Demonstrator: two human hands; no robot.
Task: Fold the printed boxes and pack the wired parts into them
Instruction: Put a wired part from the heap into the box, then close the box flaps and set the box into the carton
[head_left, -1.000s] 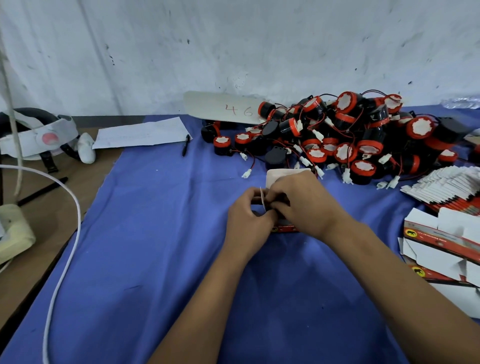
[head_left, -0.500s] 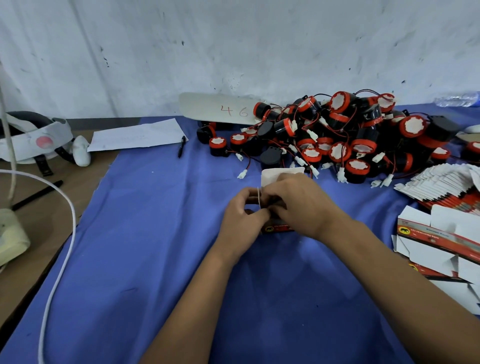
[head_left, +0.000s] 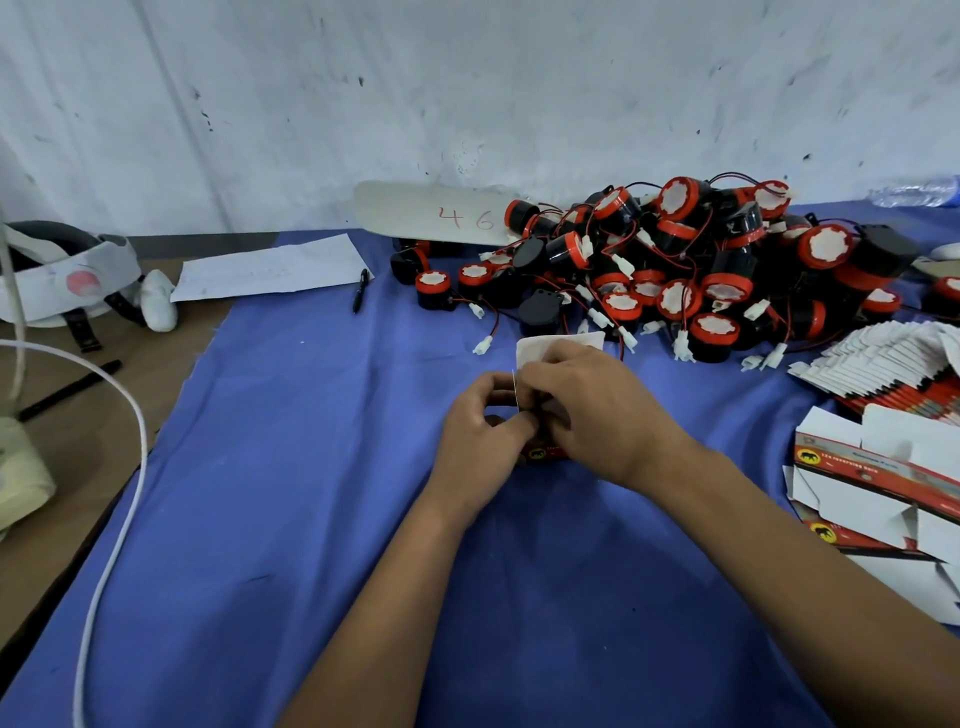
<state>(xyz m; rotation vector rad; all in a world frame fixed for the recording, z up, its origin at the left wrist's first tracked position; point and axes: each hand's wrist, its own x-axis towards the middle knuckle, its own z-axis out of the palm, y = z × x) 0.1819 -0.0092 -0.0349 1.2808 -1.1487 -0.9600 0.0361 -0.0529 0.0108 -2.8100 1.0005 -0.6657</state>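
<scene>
Blue cloth (head_left: 322, 493) covers the bench in front of a scuffed white wall, w/ bare wood showing at the left edge. Mid-cloth, both hands meet over one small printed box (head_left: 543, 453): red panel w/ a yellow logo peeks out below the fingers, a white flap (head_left: 558, 344) sticks up behind them. Left hand (head_left: 480, 431) has fingers curled round the box's left end, pinching a thin white flap edge. Right hand (head_left: 597, 410) curls over the top and grips it too; whether a part is already inside can't be seen.

Handling, as a guess: thin card, very light, creases easily and crushes if squeezed mid-panel. Best held at corners and along score lines, pushing flaps by their free edges. Glossy print may be a bit slippery.

Pile of wired parts (head_left: 675, 270), black bodies w/ red-and-white caps, sits just beyond the hands against the wall. These look rigid plastic, light; take by the body, not by the thin red/black leads or white connectors, which could snag on neighbours in the heap.

Flat unfolded boxes (head_left: 883, 364) are fanned out at right, w/ opened-up ones (head_left: 883, 467) nearer.
</scene>
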